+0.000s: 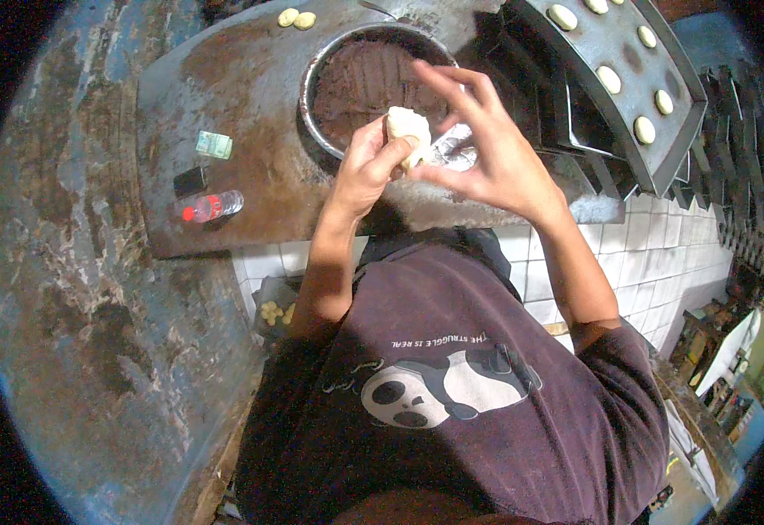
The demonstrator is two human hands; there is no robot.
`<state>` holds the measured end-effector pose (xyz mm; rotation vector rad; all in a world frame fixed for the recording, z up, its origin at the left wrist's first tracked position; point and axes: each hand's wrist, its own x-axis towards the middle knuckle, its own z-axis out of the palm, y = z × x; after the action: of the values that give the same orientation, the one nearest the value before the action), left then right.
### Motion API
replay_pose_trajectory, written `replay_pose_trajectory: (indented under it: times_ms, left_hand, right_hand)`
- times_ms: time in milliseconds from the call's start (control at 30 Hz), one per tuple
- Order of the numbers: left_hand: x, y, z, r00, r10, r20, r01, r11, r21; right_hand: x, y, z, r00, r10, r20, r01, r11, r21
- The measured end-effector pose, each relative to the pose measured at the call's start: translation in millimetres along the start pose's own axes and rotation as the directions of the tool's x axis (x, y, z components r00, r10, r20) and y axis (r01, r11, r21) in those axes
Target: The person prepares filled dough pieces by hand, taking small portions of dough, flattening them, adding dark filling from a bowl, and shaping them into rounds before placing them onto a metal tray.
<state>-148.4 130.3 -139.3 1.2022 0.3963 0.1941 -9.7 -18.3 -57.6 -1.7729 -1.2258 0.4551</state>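
Pinched in my left hand [366, 171] is a piece of pale dough [406, 125], held up at the near edge of a round metal bowl. My right hand [496, 144] is beside it with thumb and fingers spread wide, apart from the dough or barely at its edge. Dark brown filling [364, 83] fills much of the bowl [308, 114]. Something silvery and shiny [455, 147] shows behind my right hand, partly hidden by it.
Two dough balls [296, 19] lie at the table's far side. A metal tray [631, 61] with several dough pieces rests on stacked trays at the right. On the left of the worktop [251, 114] are a bottle [213, 206], a black box [190, 182] and folded greenish paper [214, 144].
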Motion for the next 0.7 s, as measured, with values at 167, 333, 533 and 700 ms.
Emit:
replay_pose_trajectory:
  times_ms: [167, 333, 533, 700]
  left_hand:
    - [-2.7, 17.9, 7.0, 0.996, -0.093, -0.012, 0.090, 0.980, -0.177]
    - [-6.7, 28.2, 9.7, 0.997, -0.060, 0.046, 0.069, 0.970, -0.234]
    - [-3.2, 16.0, 13.1, 0.997, -0.039, -0.066, 0.037, 0.999, -0.031]
    - [0.9, 22.4, 27.9, 0.996, -0.047, -0.081, 0.026, 0.970, -0.242]
  right_hand:
    - [15.9, 3.0, 2.1, 0.967, -0.231, 0.104, 0.247, 0.952, -0.183]
    - [18.0, 5.6, -9.6, 0.995, -0.104, 0.003, 0.104, 0.994, -0.016]
    - [9.2, 7.6, -4.4, 0.997, 0.029, -0.077, -0.017, 0.988, 0.151]
    - [9.2, -1.4, -5.3, 0.959, -0.281, -0.046, 0.268, 0.945, -0.188]
